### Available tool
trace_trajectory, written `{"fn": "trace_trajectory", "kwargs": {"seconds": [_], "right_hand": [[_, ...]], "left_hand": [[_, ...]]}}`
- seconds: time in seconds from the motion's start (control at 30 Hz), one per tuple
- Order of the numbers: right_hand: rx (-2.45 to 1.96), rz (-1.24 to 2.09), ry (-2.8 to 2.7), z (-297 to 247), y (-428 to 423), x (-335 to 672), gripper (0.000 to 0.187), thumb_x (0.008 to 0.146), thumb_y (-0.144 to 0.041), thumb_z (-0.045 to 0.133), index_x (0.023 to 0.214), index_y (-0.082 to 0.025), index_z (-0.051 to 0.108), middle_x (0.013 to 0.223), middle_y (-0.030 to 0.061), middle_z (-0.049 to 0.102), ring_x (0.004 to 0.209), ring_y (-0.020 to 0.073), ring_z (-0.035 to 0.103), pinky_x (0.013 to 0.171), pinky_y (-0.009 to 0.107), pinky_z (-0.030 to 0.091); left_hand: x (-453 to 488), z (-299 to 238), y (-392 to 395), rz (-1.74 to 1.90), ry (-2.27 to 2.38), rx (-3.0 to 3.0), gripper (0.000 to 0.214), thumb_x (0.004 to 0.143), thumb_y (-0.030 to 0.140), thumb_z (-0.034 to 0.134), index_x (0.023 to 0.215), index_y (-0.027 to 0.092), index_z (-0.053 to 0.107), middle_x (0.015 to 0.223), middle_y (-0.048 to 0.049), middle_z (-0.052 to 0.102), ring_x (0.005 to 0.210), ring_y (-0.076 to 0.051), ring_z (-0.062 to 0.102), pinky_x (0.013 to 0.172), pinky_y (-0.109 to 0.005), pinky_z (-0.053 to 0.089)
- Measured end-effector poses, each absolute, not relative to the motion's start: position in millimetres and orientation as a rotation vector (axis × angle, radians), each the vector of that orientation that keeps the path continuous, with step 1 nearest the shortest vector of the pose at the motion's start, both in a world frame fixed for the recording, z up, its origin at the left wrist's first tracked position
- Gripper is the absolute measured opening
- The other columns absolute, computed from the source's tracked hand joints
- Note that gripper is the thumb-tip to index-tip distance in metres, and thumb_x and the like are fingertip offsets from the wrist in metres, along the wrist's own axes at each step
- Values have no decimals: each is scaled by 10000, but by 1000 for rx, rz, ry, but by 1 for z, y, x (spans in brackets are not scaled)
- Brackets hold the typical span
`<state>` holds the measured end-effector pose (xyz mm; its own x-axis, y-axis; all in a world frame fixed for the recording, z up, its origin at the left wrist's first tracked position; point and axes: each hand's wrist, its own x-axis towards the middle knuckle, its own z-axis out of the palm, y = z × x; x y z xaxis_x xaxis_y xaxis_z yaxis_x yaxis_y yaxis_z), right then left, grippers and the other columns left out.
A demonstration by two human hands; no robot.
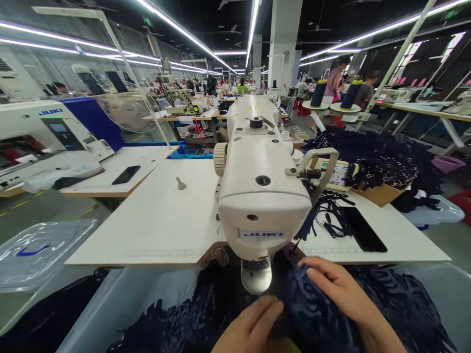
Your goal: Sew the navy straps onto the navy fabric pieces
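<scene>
A white JUKI sewing machine (259, 181) stands on a white table (162, 220) straight ahead. Dark navy fabric pieces (316, 318) lie piled under its head and across my lap. My left hand (253, 326) lies flat on the fabric just below the machine's head, fingers together and pointing toward the needle area. My right hand (338, 289) rests on a bunched piece of the fabric to the right of the head, fingers curled down over it.
A black phone (362, 229) and loose dark strips (327, 215) lie on the table's right. A cardboard box (382, 191) heaped with dark fabric sits behind. Another phone (126, 174) lies on the left table. A clear plastic bin (37, 250) stands at left. Other workers sit far back.
</scene>
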<state>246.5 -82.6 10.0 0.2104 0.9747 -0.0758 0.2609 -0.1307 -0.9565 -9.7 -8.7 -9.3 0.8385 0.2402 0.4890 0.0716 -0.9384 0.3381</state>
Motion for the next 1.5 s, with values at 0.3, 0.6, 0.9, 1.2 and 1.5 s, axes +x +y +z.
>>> {"fn": "trace_trajectory", "kwargs": {"seconds": [0.3,0.6,0.9,1.2,1.5], "right_hand": [[-1481,1002,-1616,43,-76,207,245,952,-358,531,1116,-292,700,1059,-11,731,975,164,661,873,227,465],[-2124,341,-1061,-35,12,317,221,959,-360,491,967,-170,603,895,50,639,797,195,605,765,362,481],[-1975,425,-903,-31,20,335,203,852,-356,671,817,-167,608,914,18,595,785,153,550,713,308,460],[-1311,965,-488,-12,-31,296,545,550,-610,820,814,-209,561,752,-15,550,549,73,401,437,182,353],[-987,1560,-401,5,-71,186,356,811,-519,714,873,-168,719,712,6,552,533,60,400,466,179,365]], "left_hand": [[0,16,-10,676,719,2065,369,1011,433,395,862,190,628,647,6,612,543,-107,577,488,-146,429],[2,37,22,860,855,2747,359,1032,319,314,911,220,637,840,-45,615,717,-175,643,566,-229,496],[2,19,20,1073,695,3012,315,1040,240,324,1058,188,634,1002,-53,692,913,-197,645,843,-334,489],[5,30,10,1117,724,2962,263,1018,336,443,1110,195,646,1050,-15,715,993,-196,658,938,-333,422],[-2,32,10,1088,595,2874,241,1029,264,437,1135,181,637,1100,-37,718,1067,-172,656,1010,-314,394]]}}
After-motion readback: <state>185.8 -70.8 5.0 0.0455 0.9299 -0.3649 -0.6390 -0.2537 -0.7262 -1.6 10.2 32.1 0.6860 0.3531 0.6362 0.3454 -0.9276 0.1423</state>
